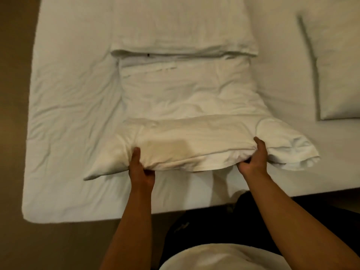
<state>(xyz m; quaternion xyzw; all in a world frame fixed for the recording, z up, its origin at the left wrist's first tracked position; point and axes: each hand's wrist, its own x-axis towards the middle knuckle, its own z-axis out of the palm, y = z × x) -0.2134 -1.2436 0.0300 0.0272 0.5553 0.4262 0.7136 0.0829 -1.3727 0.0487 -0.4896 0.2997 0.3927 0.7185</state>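
White bed sheet, creased, extends beyond both hands. Soft pillow in a wrinkled white case lies directly ahead, its near edge bunched between them. Left hand and right hand are curled, gripping that edge, thumbs on top.

A bed takes up most of the view. It is covered with a white fitted sheet, which is wrinkled on the left part and smoother on the right part. At the far side, in the middle, a white pillow lies flat, and a small dark mark is visible at its near edge. A second white pillow lies at the right, cut by the edge of the view, well apart from the first one. A brown floor is seen on the left and in front of the bed.
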